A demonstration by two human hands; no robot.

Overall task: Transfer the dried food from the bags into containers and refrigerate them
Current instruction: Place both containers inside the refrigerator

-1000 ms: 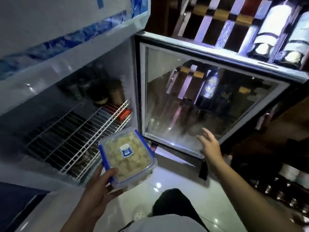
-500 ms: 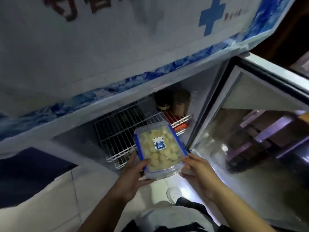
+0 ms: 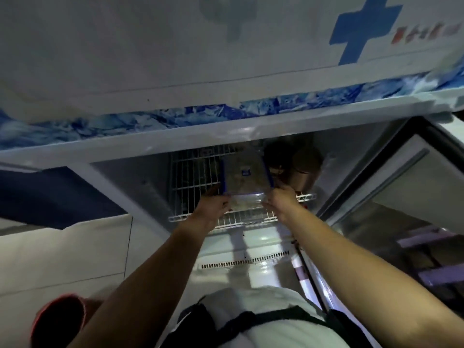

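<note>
A clear plastic container (image 3: 244, 175) with a blue-rimmed lid and pale dried food inside lies on the white wire shelf (image 3: 190, 177) inside the open fridge. My left hand (image 3: 213, 204) grips its near left corner. My right hand (image 3: 278, 199) grips its near right corner. Both arms reach in under the fridge's upper front panel (image 3: 175, 59). The container's far end sits in shadow.
Dark jars (image 3: 296, 162) stand on the shelf right beside the container. The glass fridge door (image 3: 391, 187) hangs open to the right. A vent grille (image 3: 246, 261) runs below the shelf. White wall tiles (image 3: 62, 254) are at the left.
The container has gone from in front of the fridge onto the wire shelf, deeper inside. My right hand left the door and joined the left on the container. The view has tilted.
</note>
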